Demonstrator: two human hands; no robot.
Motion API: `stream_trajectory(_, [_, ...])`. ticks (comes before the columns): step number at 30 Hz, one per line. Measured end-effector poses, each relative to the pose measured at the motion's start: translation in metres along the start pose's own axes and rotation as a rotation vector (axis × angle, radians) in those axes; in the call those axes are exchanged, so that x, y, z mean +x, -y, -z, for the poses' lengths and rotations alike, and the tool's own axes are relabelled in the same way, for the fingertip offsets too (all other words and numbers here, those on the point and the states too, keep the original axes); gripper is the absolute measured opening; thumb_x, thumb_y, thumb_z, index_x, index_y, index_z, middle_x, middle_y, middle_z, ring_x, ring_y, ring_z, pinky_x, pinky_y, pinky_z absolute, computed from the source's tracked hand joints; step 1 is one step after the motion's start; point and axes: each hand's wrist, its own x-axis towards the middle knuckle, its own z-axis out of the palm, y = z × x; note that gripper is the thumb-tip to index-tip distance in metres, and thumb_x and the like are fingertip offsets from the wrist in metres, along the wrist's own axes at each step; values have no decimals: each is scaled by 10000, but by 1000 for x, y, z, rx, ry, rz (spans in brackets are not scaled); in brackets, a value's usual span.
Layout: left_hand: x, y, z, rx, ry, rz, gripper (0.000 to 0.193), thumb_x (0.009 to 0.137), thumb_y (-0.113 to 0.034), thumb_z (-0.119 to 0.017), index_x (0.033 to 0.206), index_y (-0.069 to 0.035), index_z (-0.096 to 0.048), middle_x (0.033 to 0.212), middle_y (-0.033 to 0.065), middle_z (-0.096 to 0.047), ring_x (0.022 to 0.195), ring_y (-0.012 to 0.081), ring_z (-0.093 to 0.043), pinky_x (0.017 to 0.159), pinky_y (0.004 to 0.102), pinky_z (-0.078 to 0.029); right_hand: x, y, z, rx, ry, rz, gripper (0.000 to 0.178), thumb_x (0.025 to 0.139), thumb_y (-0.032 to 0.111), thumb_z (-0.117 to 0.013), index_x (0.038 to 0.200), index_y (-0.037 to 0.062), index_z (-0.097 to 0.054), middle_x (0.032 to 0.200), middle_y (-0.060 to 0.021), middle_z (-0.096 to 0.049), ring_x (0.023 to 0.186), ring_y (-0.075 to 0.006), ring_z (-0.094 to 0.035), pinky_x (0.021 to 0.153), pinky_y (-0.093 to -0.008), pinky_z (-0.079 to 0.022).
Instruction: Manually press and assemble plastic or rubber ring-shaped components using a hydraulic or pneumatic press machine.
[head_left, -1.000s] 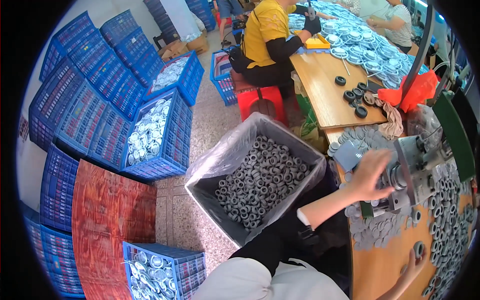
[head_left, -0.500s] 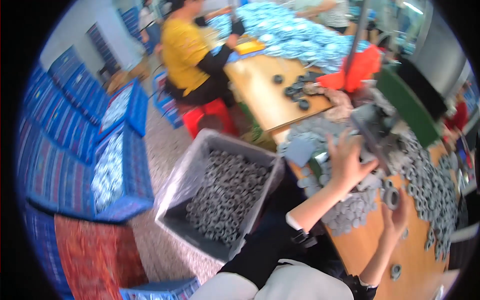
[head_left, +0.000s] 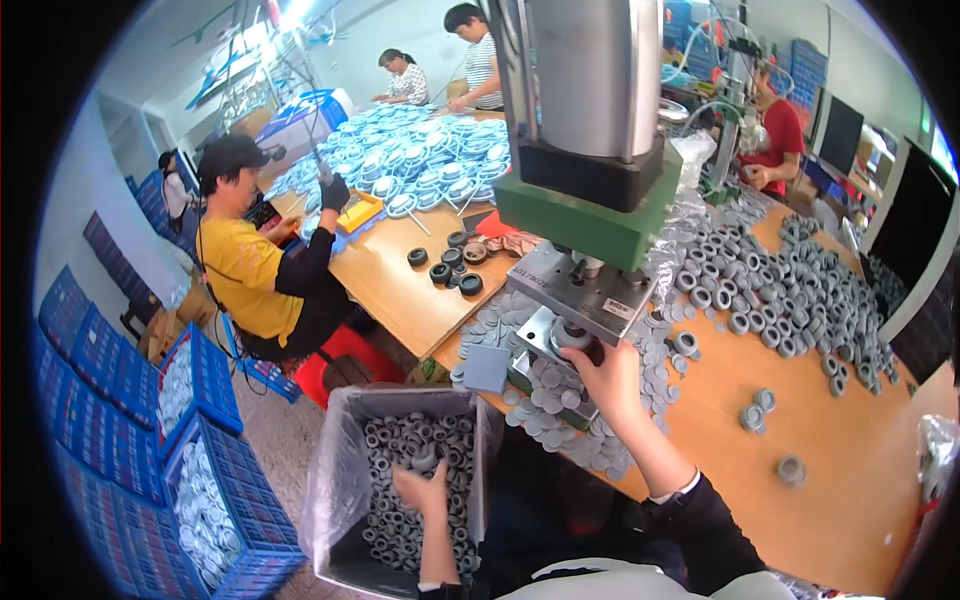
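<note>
My left hand (head_left: pixel 424 492) is over the grey bin (head_left: pixel 480 470) at the lower middle, its fingers apart. A grey ring lies just beyond the fingertips, and I cannot tell whether it touches them. Under the green press (head_left: pixel 590 215), my right hand (head_left: pixel 608 380) has thumb and fingers closed on a grey ring (head_left: pixel 568 334) at the metal lower block; part of the ring is hidden by the hand. Around that block lie many flat grey discs (head_left: pixel 548 400).
A large heap of grey rings (head_left: pixel 770 285) covers the table's right side, with a few loose ones nearer me. Black rings (head_left: pixel 452 262) lie on a board at left. Blue crates (head_left: pixel 235 500) stand on the floor. A person in yellow (head_left: pixel 250 280) sits at the far left.
My left hand has moved from the press to over the bin. My right hand has carried a grey ring from above the table to the press. The view has swung right and up.
</note>
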Motion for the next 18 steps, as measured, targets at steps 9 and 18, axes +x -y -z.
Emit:
stream_trajectory(9, [30,-120,-10,-406,124,-802,322,803,-96,-576,1109,-4,-540,1189,146,-537,1170,355,-442,992,431,-317,-11,5,34,53,43,140,363,701,117,-718,1010,0,-568,937,-173,-611,848,-333,-592,721,-370,-477])
stream_trajectory(18, [52,-196,-79,-102,342,-1002,273,873,-151,-480,1106,-49,-578,1195,93,-561,1187,321,-450,926,475,-341,16,-194,121,-672,-94,-112,417,722,187,-694,1079,24,-553,1096,-165,-556,993,-347,-524,871,-424,-418])
